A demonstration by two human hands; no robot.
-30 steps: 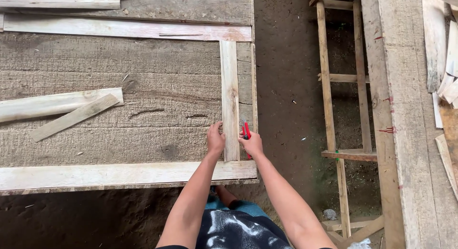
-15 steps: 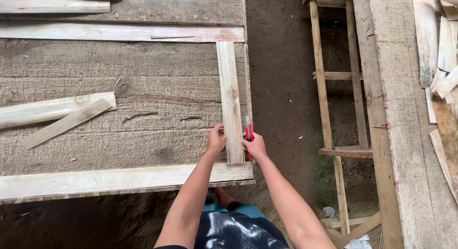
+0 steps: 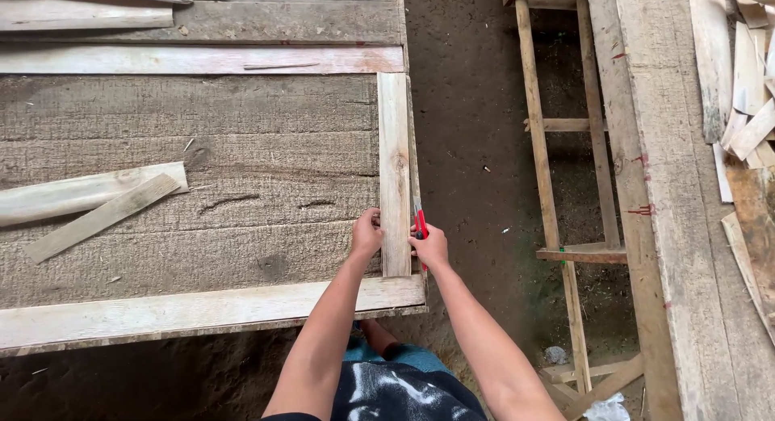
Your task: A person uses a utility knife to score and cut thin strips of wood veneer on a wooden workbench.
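Both forearms reach forward, converging near the bench's right edge. Left hand fingers curled, knuckles up, pressing down. Right hand closed in a fist-like grip, wrist straight.
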